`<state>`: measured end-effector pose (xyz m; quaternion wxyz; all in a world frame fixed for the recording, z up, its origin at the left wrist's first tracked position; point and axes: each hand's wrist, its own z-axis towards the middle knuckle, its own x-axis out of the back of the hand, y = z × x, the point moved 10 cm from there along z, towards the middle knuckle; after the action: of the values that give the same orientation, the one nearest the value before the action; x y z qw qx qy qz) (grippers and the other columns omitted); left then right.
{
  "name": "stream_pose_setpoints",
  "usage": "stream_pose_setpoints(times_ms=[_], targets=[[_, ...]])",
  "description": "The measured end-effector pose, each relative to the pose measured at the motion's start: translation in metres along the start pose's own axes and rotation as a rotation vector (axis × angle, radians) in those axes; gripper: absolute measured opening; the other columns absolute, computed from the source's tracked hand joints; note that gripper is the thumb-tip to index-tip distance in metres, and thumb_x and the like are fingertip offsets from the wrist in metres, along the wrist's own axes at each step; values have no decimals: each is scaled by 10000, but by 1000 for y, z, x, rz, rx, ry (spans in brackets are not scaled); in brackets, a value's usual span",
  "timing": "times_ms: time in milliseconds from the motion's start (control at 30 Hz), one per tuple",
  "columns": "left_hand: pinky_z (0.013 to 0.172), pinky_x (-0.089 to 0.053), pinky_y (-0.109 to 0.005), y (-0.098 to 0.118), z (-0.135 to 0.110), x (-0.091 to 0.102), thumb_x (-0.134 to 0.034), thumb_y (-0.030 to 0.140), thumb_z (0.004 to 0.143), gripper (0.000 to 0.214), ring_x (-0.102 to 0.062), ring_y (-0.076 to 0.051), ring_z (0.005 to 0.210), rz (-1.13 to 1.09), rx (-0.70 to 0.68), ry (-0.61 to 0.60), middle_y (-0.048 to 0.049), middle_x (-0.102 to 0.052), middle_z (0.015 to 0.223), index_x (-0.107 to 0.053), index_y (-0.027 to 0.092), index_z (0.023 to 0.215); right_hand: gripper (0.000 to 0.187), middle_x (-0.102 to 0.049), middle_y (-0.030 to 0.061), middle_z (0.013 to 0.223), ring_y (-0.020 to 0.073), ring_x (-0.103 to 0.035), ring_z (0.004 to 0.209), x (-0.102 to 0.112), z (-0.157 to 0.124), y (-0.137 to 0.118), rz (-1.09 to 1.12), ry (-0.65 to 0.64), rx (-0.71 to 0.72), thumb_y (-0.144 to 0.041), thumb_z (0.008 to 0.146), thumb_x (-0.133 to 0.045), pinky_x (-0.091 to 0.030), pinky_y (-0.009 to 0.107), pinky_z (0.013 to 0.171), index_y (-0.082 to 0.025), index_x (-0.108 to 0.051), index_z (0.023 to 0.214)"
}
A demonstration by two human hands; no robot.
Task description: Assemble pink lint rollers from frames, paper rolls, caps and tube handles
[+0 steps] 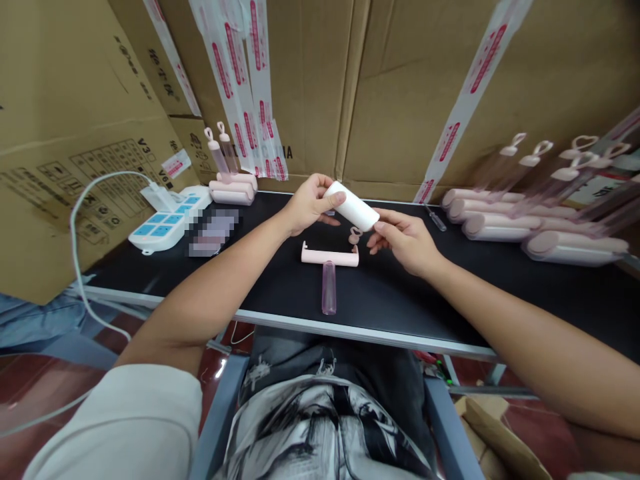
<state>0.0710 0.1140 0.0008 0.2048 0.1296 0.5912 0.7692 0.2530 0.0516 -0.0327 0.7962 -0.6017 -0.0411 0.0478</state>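
Observation:
A white lint roller refill [353, 207] is held tilted above the black table, its right end lower. My left hand [315, 205] pinches the upper end with thumb and fingers. At the lower right end, my right hand [403, 240] grips the edge between thumb and fingers. Below them lies a pink lint roller frame [330, 257] with a clear pinkish handle [329, 290] pointing toward me. A small pink cap with a heart-shaped loop [355, 236] rests just behind the frame's right end.
Several assembled pink lint rollers [505, 220] stand at the right, and a few more [233, 187] at the back left. A power strip [173, 219] with a white cable and a pixelated object [214, 233] are on the left. A small screwdriver [437, 219] lies behind my right hand. Cardboard [310, 87] walls the back.

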Motion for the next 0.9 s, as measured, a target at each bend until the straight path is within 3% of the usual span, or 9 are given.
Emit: stream_pose_setpoints(times_ms=[233, 500, 667, 900], targets=[[532, -615, -243, -10, 2, 5, -950, 475, 766, 614, -765, -199, 827, 119, 59, -34, -43, -726, 965, -479, 189, 1036, 454, -764, 23, 729, 150, -670, 580, 1, 0, 1, -39, -2, -21, -388, 728, -885, -614, 299, 547, -157, -811, 1112], [466, -502, -190, -13, -6, 0, -945, 382, 802, 588, -803, -215, 728, 205, 216, -79, -63, -757, 982, -428, 222, 1033, 368, -710, 3, 615, 150, -650, 513, 7, 2, 1, -67, 84, -36, -326, 703, -764, -592, 295, 536, -143, -800, 1020], [406, -387, -180, -19, -10, 9, -977, 442, 759, 631, -690, -143, 500, 434, 318, -43, 25, -669, 725, -407, 237, 933, 393, -721, 3, 701, 157, -678, 562, 22, 7, 5, -83, 166, -65, -274, 662, -757, -631, 310, 542, -160, -776, 1038], [396, -350, -206, -26, -13, 18, -881, 562, 841, 530, -630, -116, 462, 656, 409, -145, -14, -728, 728, -470, 231, 898, 337, -720, 16, 761, 141, -653, 573, 6, 5, 14, -103, 9, -149, -280, 641, -792, -601, 277, 499, -179, -749, 959]])
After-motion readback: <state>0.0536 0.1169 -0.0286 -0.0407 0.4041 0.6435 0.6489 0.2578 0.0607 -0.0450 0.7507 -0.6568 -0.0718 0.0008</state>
